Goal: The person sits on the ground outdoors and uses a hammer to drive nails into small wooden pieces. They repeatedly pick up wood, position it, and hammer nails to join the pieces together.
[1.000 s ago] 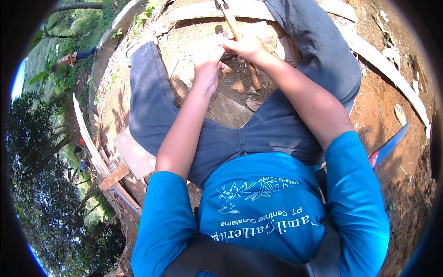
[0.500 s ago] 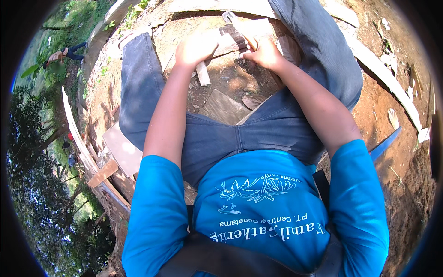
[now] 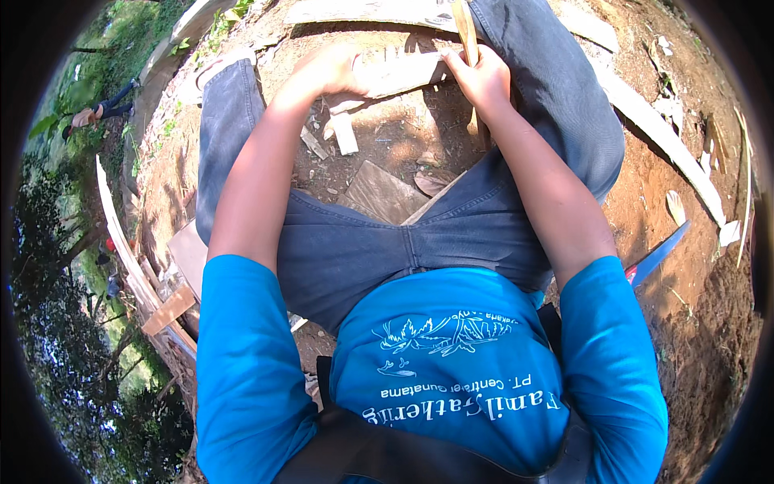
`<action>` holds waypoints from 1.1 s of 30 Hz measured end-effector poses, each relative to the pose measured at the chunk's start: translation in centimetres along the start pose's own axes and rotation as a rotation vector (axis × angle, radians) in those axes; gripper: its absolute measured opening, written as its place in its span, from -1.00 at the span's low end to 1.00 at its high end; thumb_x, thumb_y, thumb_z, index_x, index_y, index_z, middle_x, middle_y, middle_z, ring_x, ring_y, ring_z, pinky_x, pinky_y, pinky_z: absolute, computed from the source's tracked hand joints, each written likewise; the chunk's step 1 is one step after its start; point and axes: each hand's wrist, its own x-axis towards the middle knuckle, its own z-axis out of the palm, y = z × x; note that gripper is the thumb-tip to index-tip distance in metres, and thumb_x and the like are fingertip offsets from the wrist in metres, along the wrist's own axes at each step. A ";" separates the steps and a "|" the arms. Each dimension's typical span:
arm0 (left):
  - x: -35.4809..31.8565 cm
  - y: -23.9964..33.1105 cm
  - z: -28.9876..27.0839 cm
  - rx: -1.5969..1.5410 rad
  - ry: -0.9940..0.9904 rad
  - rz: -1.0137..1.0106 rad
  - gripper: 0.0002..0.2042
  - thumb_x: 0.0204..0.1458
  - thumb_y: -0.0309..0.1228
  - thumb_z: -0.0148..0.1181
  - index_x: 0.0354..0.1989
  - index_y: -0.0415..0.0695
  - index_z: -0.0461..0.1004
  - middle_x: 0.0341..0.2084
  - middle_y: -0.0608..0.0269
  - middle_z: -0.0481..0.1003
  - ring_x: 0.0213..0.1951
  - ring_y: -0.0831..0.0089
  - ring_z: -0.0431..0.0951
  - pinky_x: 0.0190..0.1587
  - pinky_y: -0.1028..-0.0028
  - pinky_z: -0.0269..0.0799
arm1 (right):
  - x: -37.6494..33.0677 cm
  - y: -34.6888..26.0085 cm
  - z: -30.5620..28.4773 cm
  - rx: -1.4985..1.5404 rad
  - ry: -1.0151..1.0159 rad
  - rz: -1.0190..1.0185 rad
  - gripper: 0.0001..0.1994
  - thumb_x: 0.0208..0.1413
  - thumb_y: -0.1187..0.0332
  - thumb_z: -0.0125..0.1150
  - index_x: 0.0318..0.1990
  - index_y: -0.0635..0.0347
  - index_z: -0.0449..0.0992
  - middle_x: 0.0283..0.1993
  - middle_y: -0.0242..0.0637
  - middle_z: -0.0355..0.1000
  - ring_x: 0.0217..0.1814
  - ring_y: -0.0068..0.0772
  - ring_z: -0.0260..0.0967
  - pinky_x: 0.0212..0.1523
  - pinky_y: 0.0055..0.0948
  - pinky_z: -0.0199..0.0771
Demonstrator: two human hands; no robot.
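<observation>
Between my bent knees lies a pale wooden board (image 3: 403, 74), lit brightly by the sun. My left hand (image 3: 332, 71) is closed around its left end. At the right end of the board, my right hand (image 3: 485, 81) grips a wooden-handled tool (image 3: 465, 31), which stands nearly upright and runs to the top edge. Its head cannot be seen now. A small pale wood block (image 3: 344, 133) lies on the soil just below my left hand.
A flat brown board (image 3: 380, 192) lies on the ground between my thighs. Long planks (image 3: 661, 133) lie to the right, near a long blue blade-shaped thing (image 3: 659, 254). More planks (image 3: 133, 242) are at the left, and another person (image 3: 101, 113) is far off there.
My right hand has moved slightly up and right, swinging the tool from lying across the board to nearly upright. My left hand still holds the board's left end.
</observation>
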 end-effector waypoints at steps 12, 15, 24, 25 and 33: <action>-4.2 -1.2 8.2 0.415 0.464 0.177 -0.65 -0.01 -0.12 0.32 -0.12 -0.05 0.54 -0.31 0.11 0.58 -0.18 0.09 0.57 -0.12 0.19 0.52 | 1.3 -2.1 -1.3 0.104 -0.028 -0.109 -0.54 -0.02 -0.01 0.51 -0.29 0.21 0.48 -0.47 -0.40 0.45 -0.43 -0.61 0.39 -0.33 -0.53 0.44; -5.9 -2.0 9.9 0.313 0.411 0.221 -0.47 0.02 0.05 0.31 0.03 -0.08 0.51 -0.24 0.04 0.58 -0.10 0.08 0.57 -0.02 0.20 0.51 | 1.0 -1.4 0.5 0.124 -0.137 -0.183 -0.44 -0.15 -0.02 0.56 -0.16 0.24 0.53 -0.30 -0.24 0.55 -0.24 -0.39 0.53 -0.13 -0.36 0.52; -8.5 -6.4 10.4 -0.601 0.298 -0.335 0.01 -0.23 -0.03 0.54 0.36 -0.26 0.14 0.05 0.07 0.53 0.06 0.22 0.53 0.16 0.35 0.42 | 0.9 -3.5 6.5 -0.309 -0.444 -0.519 -0.20 -0.26 0.02 0.60 0.12 0.28 0.38 0.05 0.03 0.47 0.11 -0.02 0.46 0.15 -0.18 0.45; -8.3 -6.6 10.9 -0.711 0.289 -0.313 -0.03 -0.22 -0.12 0.56 0.36 -0.24 0.16 0.08 0.09 0.51 0.09 0.25 0.52 0.19 0.36 0.40 | 0.6 -3.6 7.2 -0.357 -0.458 -0.559 -0.17 -0.26 0.02 0.60 0.15 0.27 0.36 0.09 0.03 0.46 0.15 -0.01 0.44 0.18 -0.17 0.44; -6.8 -7.0 13.1 -1.197 0.239 -0.067 -0.07 -0.21 -0.37 0.59 0.37 -0.24 0.14 0.11 0.06 0.47 0.14 0.37 0.47 0.21 0.37 0.38 | 0.9 -4.9 8.8 -0.656 -0.681 -0.667 -0.13 -0.24 0.07 0.62 0.23 0.28 0.32 0.37 -0.25 0.27 0.31 -0.12 0.33 0.26 -0.25 0.40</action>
